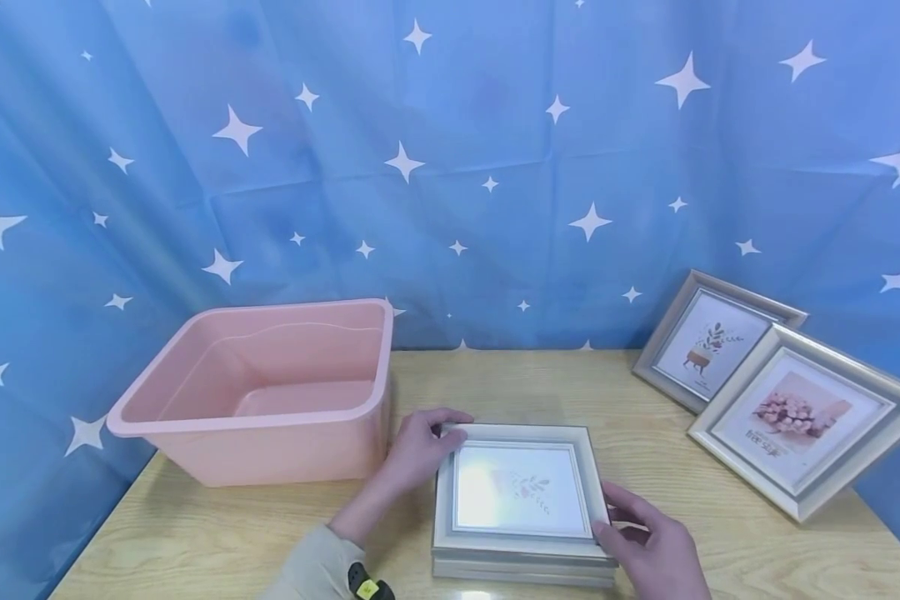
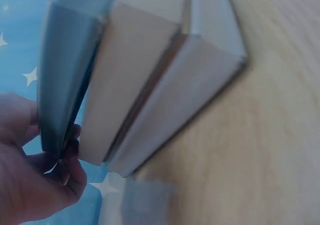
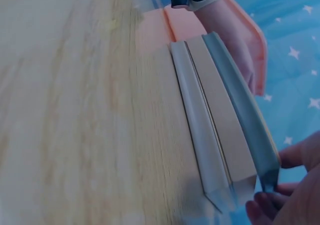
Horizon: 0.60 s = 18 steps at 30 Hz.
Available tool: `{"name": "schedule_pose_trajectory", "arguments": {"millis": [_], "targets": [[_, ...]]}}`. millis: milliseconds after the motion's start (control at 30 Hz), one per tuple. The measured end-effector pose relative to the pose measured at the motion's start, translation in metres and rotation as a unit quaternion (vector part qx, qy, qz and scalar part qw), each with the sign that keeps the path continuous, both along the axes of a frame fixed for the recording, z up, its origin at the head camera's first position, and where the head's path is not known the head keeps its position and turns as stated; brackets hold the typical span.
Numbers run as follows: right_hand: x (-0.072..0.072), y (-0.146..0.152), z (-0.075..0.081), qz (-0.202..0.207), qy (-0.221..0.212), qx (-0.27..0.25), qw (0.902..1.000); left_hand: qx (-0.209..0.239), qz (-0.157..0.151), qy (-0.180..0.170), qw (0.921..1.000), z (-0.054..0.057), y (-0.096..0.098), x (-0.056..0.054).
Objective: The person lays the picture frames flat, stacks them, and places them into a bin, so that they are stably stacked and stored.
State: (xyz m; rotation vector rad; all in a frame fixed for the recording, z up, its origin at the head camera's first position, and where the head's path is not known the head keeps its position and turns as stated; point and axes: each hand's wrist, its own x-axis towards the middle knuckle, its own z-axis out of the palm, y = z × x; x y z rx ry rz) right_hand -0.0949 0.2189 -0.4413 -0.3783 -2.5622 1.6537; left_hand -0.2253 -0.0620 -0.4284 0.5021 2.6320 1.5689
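Note:
Several silvery picture frames lie stacked flat on the wooden table. The top picture frame (image 1: pixel 523 492), showing a faint plant print under glare, is pinched by both hands. My left hand (image 1: pixel 420 448) grips its far left corner, thumb on top, fingertips tucked beneath the edge in the left wrist view. At the near right corner, my right hand (image 1: pixel 651 540) pinches it between thumb and fingers. A narrow gap shows between this frame and the middle frame (image 2: pixel 131 70), widest near the left fingertips. The bottom frame (image 2: pixel 192 90) rests on the table.
Left of the stack stands a pink plastic tub (image 1: pixel 270 450) with nothing visible inside. Two picture frames stand propped at the right: a plant print (image 1: pixel 708 342) behind and a pink flower print (image 1: pixel 802 425) in front. A blue starry curtain (image 1: pixel 480 108) hangs behind the table (image 1: pixel 765 562).

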Motion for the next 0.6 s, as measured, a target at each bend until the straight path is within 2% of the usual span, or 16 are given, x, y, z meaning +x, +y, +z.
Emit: {"name": "schedule_pose_trajectory", "arguments": {"millis": [233, 600], "targets": [[0.002, -0.002, -0.003, 0.011, -0.003, -0.017, 0.9998, -0.005, 0.009, -0.014, 0.9998, -0.007, -0.001, 0.001], [0.003, 0.0, -0.004, 0.025, 0.005, 0.01, 0.9996, -0.006, 0.008, -0.018, 0.9998, -0.017, -0.004, -0.001]]}}
